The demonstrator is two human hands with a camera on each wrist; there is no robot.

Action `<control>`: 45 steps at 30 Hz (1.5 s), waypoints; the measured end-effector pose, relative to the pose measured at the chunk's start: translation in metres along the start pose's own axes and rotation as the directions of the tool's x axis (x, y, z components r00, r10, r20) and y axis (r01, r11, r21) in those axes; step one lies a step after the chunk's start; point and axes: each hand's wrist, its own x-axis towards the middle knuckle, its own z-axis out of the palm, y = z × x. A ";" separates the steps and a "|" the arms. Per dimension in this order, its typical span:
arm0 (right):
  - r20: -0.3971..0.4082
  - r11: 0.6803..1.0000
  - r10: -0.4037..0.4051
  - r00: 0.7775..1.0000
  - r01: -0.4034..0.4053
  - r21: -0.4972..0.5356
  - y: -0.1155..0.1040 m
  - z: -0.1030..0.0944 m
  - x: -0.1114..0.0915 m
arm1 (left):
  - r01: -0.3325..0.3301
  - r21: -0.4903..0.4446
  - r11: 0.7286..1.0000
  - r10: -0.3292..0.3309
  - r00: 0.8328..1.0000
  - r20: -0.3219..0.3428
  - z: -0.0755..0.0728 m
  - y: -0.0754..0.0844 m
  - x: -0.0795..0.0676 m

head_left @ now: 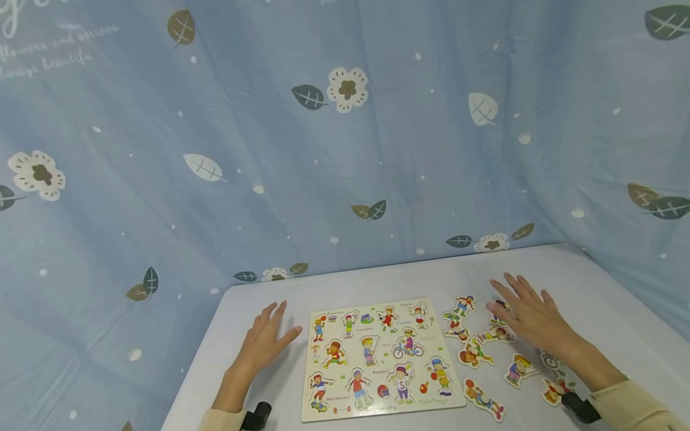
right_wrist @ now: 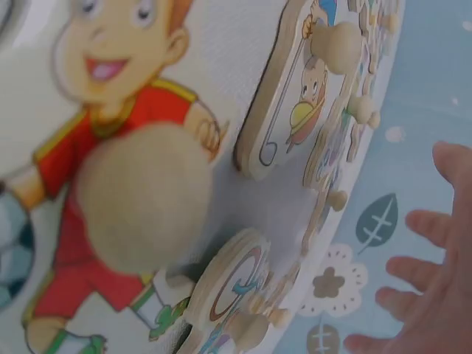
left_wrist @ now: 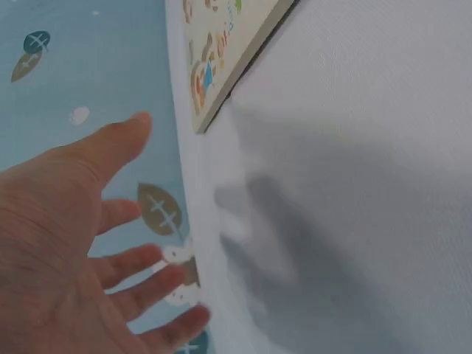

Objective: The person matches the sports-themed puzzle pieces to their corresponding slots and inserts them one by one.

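Observation:
A flat wooden puzzle board [head_left: 353,359] printed with sports figures lies on the table. Left of it, my left hand [head_left: 264,341] is held with fingers spread, holding nothing; its shadow falls on the cloth in the left wrist view. To the board's right are several loose knobbed puzzle pieces, among them a basketball player piece [head_left: 484,400] and a golfer piece [head_left: 520,370]. My right hand [head_left: 539,320] hovers over the far part of these pieces, fingers extended and holding nothing, partly hiding some. Close to the right wrist camera is a red-shirted footballer piece [right_wrist: 155,103] with a round wooden knob.
White cloth covers the table [head_left: 280,395]. A blue curtain [head_left: 269,197] with leaves and flowers hangs behind and at the sides. Black wrist devices sit at both cuffs, the right one [head_left: 581,408] over a few loose pieces.

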 end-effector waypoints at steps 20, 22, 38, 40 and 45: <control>-0.123 0.950 -0.310 0.943 0.312 -0.003 -0.026 0.008 0.014 | 0.068 -0.393 0.917 -0.001 0.986 0.169 0.026 0.016 0.015; -0.078 0.950 -0.308 0.948 0.311 0.029 -0.029 0.008 0.015 | 0.063 -0.396 0.916 0.000 0.987 0.158 0.029 0.017 0.015; 0.100 0.897 -0.408 0.907 0.378 0.229 -0.044 0.015 0.020 | 0.043 -0.294 0.955 -0.030 0.998 0.048 0.036 0.027 0.023; 0.086 0.884 -0.430 0.899 0.400 0.242 -0.044 0.017 0.020 | 0.041 -0.297 0.954 -0.030 0.999 0.042 0.037 0.027 0.026; 0.067 0.878 -0.441 0.895 0.415 0.239 -0.045 0.020 0.020 | 0.054 -0.301 0.952 -0.045 0.998 0.038 0.039 0.026 0.032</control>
